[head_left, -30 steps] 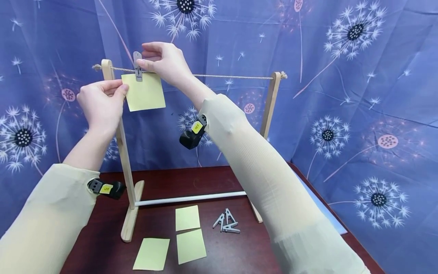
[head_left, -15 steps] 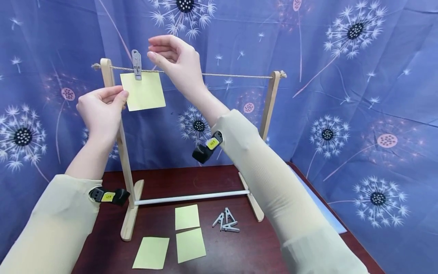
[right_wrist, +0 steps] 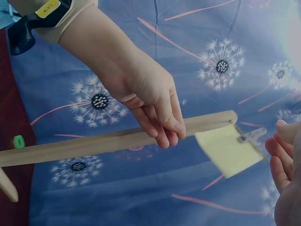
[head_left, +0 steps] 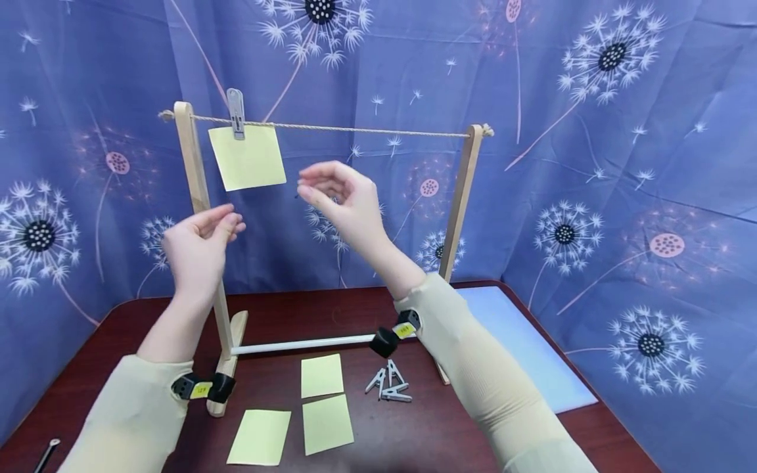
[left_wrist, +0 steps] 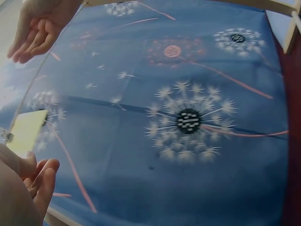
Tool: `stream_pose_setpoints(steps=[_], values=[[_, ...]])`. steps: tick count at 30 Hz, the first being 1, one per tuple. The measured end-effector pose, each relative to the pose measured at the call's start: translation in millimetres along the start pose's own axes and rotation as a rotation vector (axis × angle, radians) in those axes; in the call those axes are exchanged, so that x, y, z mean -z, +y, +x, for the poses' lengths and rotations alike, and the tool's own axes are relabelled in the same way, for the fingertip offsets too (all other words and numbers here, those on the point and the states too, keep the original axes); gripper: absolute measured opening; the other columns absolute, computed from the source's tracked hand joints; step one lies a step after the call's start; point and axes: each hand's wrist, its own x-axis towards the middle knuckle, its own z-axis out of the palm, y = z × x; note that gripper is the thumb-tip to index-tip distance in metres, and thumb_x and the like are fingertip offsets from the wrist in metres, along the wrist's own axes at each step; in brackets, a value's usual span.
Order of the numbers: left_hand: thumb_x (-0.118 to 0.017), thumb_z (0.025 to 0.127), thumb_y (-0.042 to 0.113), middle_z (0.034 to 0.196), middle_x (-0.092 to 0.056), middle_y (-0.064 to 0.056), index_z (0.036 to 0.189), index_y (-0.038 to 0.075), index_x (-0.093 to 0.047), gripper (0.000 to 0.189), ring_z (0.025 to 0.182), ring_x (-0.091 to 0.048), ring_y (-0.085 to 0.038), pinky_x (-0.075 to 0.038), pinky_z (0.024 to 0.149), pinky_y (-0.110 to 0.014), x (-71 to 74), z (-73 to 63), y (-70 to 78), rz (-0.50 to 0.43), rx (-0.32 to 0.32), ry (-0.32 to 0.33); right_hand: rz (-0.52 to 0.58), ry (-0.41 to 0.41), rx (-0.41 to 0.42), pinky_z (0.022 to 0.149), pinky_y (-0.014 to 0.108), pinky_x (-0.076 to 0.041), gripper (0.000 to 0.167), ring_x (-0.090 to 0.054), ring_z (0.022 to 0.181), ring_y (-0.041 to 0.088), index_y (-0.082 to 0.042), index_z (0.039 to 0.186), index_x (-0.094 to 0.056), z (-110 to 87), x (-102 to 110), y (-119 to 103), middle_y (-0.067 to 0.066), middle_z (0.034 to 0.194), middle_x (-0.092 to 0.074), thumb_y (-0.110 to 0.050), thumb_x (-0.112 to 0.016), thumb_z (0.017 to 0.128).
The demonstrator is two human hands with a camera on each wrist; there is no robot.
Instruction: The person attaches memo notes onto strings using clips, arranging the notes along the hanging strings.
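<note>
A yellow paper square [head_left: 251,161] hangs from the rope [head_left: 367,129], held by a grey clothespin [head_left: 236,113] near the left post. Below the paper's lower left corner, my left hand [head_left: 201,246] is in the air with loosely bent fingers and nothing in them. Right of the paper, apart from it, my right hand [head_left: 349,203] hovers with relaxed fingers and holds nothing. The right wrist view shows the hanging paper [right_wrist: 229,149] between my left hand [right_wrist: 155,103] and my right hand [right_wrist: 286,165], touching neither.
On the dark red table lie yellow paper squares [head_left: 259,437], [head_left: 327,424] and several grey clothespins [head_left: 395,392]. The wooden frame's left post [head_left: 192,157] and right post [head_left: 461,197] bear the rope. A light blue board [head_left: 526,348] lies at the right, a dark pen-like thing [head_left: 47,454] at the left.
My right hand has let go of the clothespin and moved down to the right. My left hand has released the paper's edge and lowered. The paper stays hanging on the rope.
</note>
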Motion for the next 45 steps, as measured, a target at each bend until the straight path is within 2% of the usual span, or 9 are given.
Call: stream_pose_setpoints(steps=[4,8,18,23,27,31,37,41,45], values=[[-0.068,0.092,0.008,0.080,-0.075,0.007,0.111,-0.004,-0.072,0.023,0.065,-0.062,0.014,-0.050,0.065,-0.007,-1.7,-17.6,-25.3,0.077,-0.041,-0.058,0.018,0.010,-0.041,0.085,0.034,-0.057,0.019,-0.068,0.084,0.009,0.012,0.104,-0.065,-28.3,9,17,0.029,0.099,-0.069,0.004,-0.068,0.087],[-0.068,0.092,0.008,0.096,-0.072,-0.026,0.110,-0.005,-0.072,0.022,0.064,-0.059,0.017,-0.048,0.063,-0.005,0.5,-35.9,-52.4,0.147,-0.051,-0.115,0.024,0.022,-0.122,0.085,0.032,-0.057,0.020,-0.068,0.085,0.007,0.013,0.105,-0.064,-55.8,17,39,0.030,0.099,-0.068,0.003,-0.067,0.087],[-0.070,0.090,0.010,0.087,-0.074,-0.020,0.111,-0.003,-0.072,0.025,0.064,-0.059,0.017,-0.047,0.062,-0.006,13.6,-79.4,-108.1,0.249,0.122,-0.206,0.021,0.027,-0.338,0.074,0.017,-0.053,0.020,-0.065,0.077,-0.002,0.013,0.104,-0.064,-133.1,37,86,0.033,0.096,-0.067,0.003,-0.067,0.087],[-0.070,0.091,0.024,0.107,-0.073,-0.018,0.120,0.002,-0.069,0.036,0.091,-0.071,-0.008,-0.045,0.070,-0.009,20.5,-89.8,-124.0,0.362,0.227,-0.375,0.030,0.038,-0.417,0.074,0.017,-0.053,0.023,-0.065,0.078,-0.003,0.015,0.106,-0.062,-166.4,44,101,0.034,0.096,-0.066,0.004,-0.066,0.087],[-0.069,0.092,0.028,0.115,-0.071,-0.015,0.123,0.003,-0.067,0.040,0.111,-0.066,-0.028,-0.048,0.077,-0.016,26.4,-95.7,-132.8,0.424,0.227,-0.506,0.012,0.050,-0.453,0.075,0.017,-0.052,0.023,-0.065,0.079,-0.003,0.015,0.107,-0.061,-184.8,51,109,0.028,0.095,-0.068,0.003,-0.066,0.088],[-0.071,0.091,0.027,0.111,-0.073,-0.014,0.123,0.002,-0.067,0.041,0.102,-0.070,-0.026,-0.052,0.077,-0.025,33.0,-101.0,-142.3,0.426,0.232,-0.598,-0.021,0.038,-0.474,0.075,0.017,-0.052,0.021,-0.064,0.079,-0.003,0.014,0.106,-0.061,-198.0,59,117,0.027,0.095,-0.068,0.003,-0.066,0.089],[-0.073,0.089,0.025,0.115,-0.070,-0.017,0.121,-0.002,-0.065,0.043,0.106,-0.067,-0.032,-0.055,0.084,-0.039,44.1,-105.3,-155.4,0.413,0.265,-0.761,-0.036,-0.020,-0.546,0.076,0.018,-0.053,0.024,-0.064,0.082,-0.003,0.015,0.109,-0.060,-212.4,68,126,0.036,0.102,-0.064,0.003,-0.065,0.089],[-0.074,0.087,0.019,0.111,-0.070,-0.020,0.119,-0.007,-0.064,0.043,0.102,-0.068,-0.032,-0.056,0.080,-0.033,47.3,-105.9,-162.6,0.360,0.261,-0.874,-0.069,-0.060,-0.574,0.076,0.019,-0.053,0.024,-0.065,0.082,0.000,0.014,0.107,-0.061,-220.8,74,129,0.035,0.102,-0.065,0.002,-0.068,0.088],[-0.076,0.084,0.016,0.105,-0.070,-0.021,0.116,-0.012,-0.063,0.045,0.094,-0.068,-0.030,-0.054,0.074,-0.025,51.1,-105.9,-169.1,0.292,0.205,-1.010,-0.110,-0.075,-0.593,0.078,0.019,-0.052,0.024,-0.065,0.086,0.004,0.012,0.106,-0.063,-228.3,77,132,0.030,0.101,-0.068,0.001,-0.070,0.086]])
